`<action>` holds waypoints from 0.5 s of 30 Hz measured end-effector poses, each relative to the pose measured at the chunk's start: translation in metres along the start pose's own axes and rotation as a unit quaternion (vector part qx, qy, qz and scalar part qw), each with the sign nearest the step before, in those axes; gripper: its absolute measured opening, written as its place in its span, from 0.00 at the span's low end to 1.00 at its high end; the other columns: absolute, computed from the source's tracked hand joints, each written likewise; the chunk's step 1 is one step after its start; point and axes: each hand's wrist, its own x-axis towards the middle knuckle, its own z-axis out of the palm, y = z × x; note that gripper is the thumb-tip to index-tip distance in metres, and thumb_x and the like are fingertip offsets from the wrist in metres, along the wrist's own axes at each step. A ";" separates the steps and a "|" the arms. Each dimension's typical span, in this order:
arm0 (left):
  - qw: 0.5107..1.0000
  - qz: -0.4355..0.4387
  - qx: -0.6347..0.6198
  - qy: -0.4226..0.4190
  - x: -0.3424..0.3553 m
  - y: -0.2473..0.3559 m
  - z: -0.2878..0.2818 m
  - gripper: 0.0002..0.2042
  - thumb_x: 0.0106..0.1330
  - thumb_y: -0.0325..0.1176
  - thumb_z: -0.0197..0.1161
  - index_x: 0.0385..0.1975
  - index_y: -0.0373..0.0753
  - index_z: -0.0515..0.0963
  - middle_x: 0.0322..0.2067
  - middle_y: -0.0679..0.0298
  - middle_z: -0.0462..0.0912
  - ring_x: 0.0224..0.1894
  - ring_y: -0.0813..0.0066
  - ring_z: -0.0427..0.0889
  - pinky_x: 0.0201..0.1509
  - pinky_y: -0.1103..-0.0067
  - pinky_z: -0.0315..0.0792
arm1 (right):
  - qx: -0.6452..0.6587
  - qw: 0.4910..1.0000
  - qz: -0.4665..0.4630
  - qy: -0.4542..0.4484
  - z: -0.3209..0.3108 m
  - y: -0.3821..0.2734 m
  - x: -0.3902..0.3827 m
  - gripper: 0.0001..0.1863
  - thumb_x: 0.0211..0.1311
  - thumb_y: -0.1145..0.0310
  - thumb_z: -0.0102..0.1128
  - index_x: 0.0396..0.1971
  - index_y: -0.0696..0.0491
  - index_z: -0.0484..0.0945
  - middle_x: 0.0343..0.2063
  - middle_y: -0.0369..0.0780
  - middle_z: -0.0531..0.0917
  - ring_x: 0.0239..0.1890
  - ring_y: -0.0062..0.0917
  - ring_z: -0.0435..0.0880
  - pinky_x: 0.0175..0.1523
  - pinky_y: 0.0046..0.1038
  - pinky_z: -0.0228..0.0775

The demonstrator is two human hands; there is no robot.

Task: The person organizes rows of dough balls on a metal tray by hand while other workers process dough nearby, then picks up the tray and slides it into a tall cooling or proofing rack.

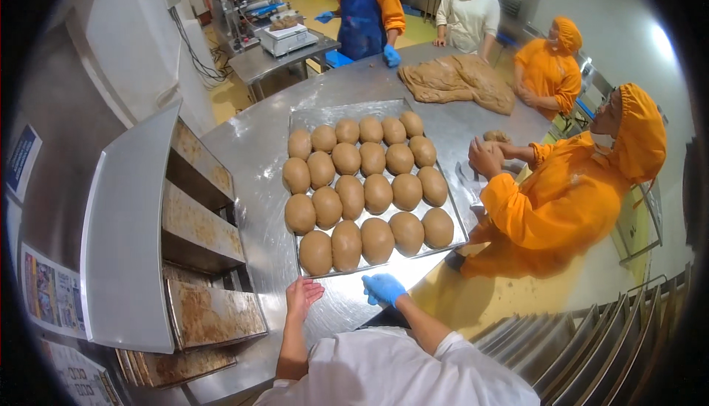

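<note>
Well, the tray [314,116] looks heavy, its dough [377,194] soft; grip its rim. Left hand [302,297] spread, empty; right hand [384,288] half-curled, seemingly empty.

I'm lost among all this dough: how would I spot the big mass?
On the steel table, look past the tray of dough balls to the far right. There lies the big dough mass, one wide, creased slab, unlike the small, rounded, separate balls.
</note>
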 end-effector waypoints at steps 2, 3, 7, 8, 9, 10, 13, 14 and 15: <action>1.000 -0.003 0.002 -0.003 0.001 0.001 0.001 0.23 0.77 0.46 0.48 0.44 0.25 0.71 0.35 0.43 0.81 0.37 0.52 0.87 0.42 0.65 0.85 | -0.008 1.000 0.005 -0.002 0.000 0.003 0.006 0.22 0.68 0.52 0.53 0.31 0.58 0.82 0.26 0.40 0.86 0.21 0.24 0.83 0.36 0.29 0.76; 1.000 -0.001 0.000 -0.001 0.000 0.001 0.002 0.23 0.77 0.46 0.48 0.44 0.25 0.71 0.35 0.43 0.81 0.37 0.52 0.87 0.42 0.65 0.85 | -0.013 1.000 0.008 -0.003 0.001 0.001 0.006 0.22 0.68 0.52 0.53 0.31 0.58 0.82 0.27 0.40 0.86 0.20 0.24 0.83 0.36 0.29 0.76; 1.000 -0.001 -0.004 0.005 -0.002 0.003 0.003 0.22 0.77 0.46 0.49 0.43 0.26 0.72 0.35 0.45 0.82 0.36 0.54 0.87 0.40 0.67 0.84 | -0.040 0.999 0.002 0.000 -0.001 -0.001 0.004 0.24 0.69 0.51 0.52 0.31 0.58 0.82 0.26 0.39 0.86 0.22 0.24 0.84 0.37 0.29 0.76; 1.000 -0.003 -0.004 0.005 -0.003 0.003 0.004 0.22 0.76 0.46 0.49 0.43 0.27 0.72 0.35 0.46 0.82 0.36 0.55 0.87 0.39 0.68 0.84 | -0.047 0.999 0.003 -0.001 0.000 0.000 0.005 0.24 0.69 0.51 0.51 0.31 0.58 0.82 0.26 0.39 0.86 0.23 0.24 0.84 0.37 0.29 0.76; 1.000 -0.003 -0.004 0.004 -0.002 0.003 0.004 0.22 0.76 0.46 0.49 0.43 0.27 0.72 0.35 0.46 0.82 0.36 0.55 0.87 0.39 0.68 0.84 | -0.054 0.999 0.005 -0.002 -0.001 -0.001 0.005 0.24 0.69 0.50 0.51 0.31 0.58 0.82 0.26 0.39 0.86 0.23 0.23 0.84 0.37 0.29 0.76; 1.000 -0.003 -0.005 0.003 -0.002 0.003 0.004 0.21 0.76 0.46 0.49 0.43 0.27 0.72 0.35 0.46 0.82 0.36 0.55 0.87 0.39 0.68 0.84 | -0.056 0.998 0.005 -0.004 -0.002 -0.001 0.005 0.24 0.69 0.50 0.51 0.31 0.58 0.82 0.26 0.38 0.86 0.24 0.23 0.85 0.38 0.29 0.76; 1.000 -0.001 -0.006 -0.004 -0.002 0.002 0.003 0.21 0.77 0.46 0.49 0.43 0.27 0.72 0.34 0.46 0.82 0.36 0.55 0.87 0.39 0.68 0.84 | -0.061 0.998 0.008 -0.008 -0.004 -0.005 -0.001 0.24 0.69 0.50 0.50 0.31 0.58 0.83 0.25 0.38 0.86 0.24 0.23 0.85 0.38 0.29 0.76; 1.000 0.000 -0.007 -0.007 -0.002 0.002 0.003 0.21 0.77 0.45 0.49 0.43 0.27 0.72 0.34 0.46 0.82 0.35 0.56 0.87 0.39 0.68 0.84 | -0.060 0.998 0.009 -0.007 -0.003 -0.007 -0.004 0.24 0.69 0.50 0.50 0.31 0.57 0.83 0.25 0.38 0.86 0.24 0.23 0.85 0.38 0.29 0.76; 1.000 0.000 -0.007 -0.007 -0.002 0.002 0.002 0.21 0.77 0.45 0.49 0.43 0.27 0.72 0.34 0.46 0.82 0.35 0.56 0.87 0.39 0.68 0.84 | -0.059 0.998 0.011 -0.006 -0.004 -0.009 -0.005 0.24 0.69 0.49 0.50 0.31 0.57 0.83 0.25 0.38 0.86 0.24 0.23 0.84 0.38 0.29 0.76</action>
